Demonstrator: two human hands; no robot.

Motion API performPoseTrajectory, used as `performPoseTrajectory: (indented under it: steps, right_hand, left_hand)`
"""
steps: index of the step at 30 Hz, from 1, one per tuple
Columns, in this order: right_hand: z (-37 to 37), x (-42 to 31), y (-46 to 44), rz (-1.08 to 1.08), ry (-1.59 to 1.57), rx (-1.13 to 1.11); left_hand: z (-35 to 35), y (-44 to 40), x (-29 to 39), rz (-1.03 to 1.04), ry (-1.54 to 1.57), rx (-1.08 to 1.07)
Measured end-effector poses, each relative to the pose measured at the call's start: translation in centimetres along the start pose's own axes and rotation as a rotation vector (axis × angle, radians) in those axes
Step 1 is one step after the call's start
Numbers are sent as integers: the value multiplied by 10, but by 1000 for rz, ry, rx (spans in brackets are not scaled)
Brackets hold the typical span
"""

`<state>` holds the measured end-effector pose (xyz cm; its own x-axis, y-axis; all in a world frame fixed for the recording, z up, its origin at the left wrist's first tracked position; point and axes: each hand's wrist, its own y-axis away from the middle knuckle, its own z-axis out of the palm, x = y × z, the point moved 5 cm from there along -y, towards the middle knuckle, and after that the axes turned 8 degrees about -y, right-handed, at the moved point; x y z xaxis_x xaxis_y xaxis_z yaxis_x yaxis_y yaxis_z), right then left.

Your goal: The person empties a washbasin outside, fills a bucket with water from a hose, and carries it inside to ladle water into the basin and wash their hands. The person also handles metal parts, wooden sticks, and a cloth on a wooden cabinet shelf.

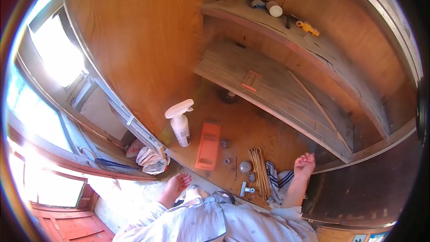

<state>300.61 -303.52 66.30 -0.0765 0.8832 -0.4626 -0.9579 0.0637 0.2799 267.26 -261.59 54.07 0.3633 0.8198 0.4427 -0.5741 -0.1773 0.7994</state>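
Observation:
My left hand (pixel 179 182) hovers at the front edge of the wooden cabinet floor, palm up, its fingers loosely bent and apart with nothing in them. Farther right, my right hand (pixel 305 164) is raised above a striped cloth (pixel 283 180), fingers half curled and no object visible in them. Left of that cloth lies a bundle of thin wooden sticks (pixel 258 170). Beside the sticks are a round grey ball-like piece (pixel 245 167) and a metal T-shaped fitting (pixel 246 189). An orange-red box-like holder (pixel 208 147) lies nearer my left hand, with a white spray bottle (pixel 180 125) standing behind it.
A dusty lower shelf (pixel 277 93) holds a small orange grate (pixel 251 80) and a leaning thin strip (pixel 320 107). On the upper shelf (pixel 331 56) lie a yellow fitting (pixel 307 28) and a white roll (pixel 274 9). Plastic bags (pixel 151 159) sit by the window at left.

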Motion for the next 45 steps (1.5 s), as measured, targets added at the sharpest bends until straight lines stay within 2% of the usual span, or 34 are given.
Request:
performPoseTrajectory:
  steps: [5, 10, 14, 20, 23, 27, 32, 37, 39, 41, 44, 45]
  right_hand:
    - [42, 77, 56, 172, 68, 62]
    - [32, 131, 92, 299, 104, 94]
    - [26, 167, 127, 446, 105, 56]
    - [24, 244, 172, 808, 255, -24]
    - [17, 286, 197, 1039, 388, -74]
    - [-2, 325, 251, 1259, 577, -153]
    - [-12, 375, 354, 1460, 790, -155]
    - [-28, 450, 477, 1664, 975, -325]
    - [-31, 488, 538, 1755, 1015, -395]
    - [-39, 530, 600, 1802, 1053, -369]
    - [-38, 589, 696, 1930, 1012, -330]
    - [-25, 604, 728, 1947, 996, -404]
  left_hand:
    - [-31, 7, 7, -7, 14, -39]
    - [-57, 24, 17, -25, 26, 21]
    - [-106, 14, 12, 24, 83, -47]
    - [-133, 75, 3, 231, 170, 114]
    - [-152, 122, -37, 283, 261, 270]
    - [-188, 201, -115, 222, 432, 469]
    - [-259, 268, -188, 352, 725, 563]
    - [-336, 290, -245, 402, 950, 589]
    - [-376, 309, -252, 410, 1009, 576]
    - [-430, 330, -263, 433, 1075, 565]
    - [-506, 392, -252, 474, 1075, 667]
    - [-531, 409, -247, 498, 1062, 708]
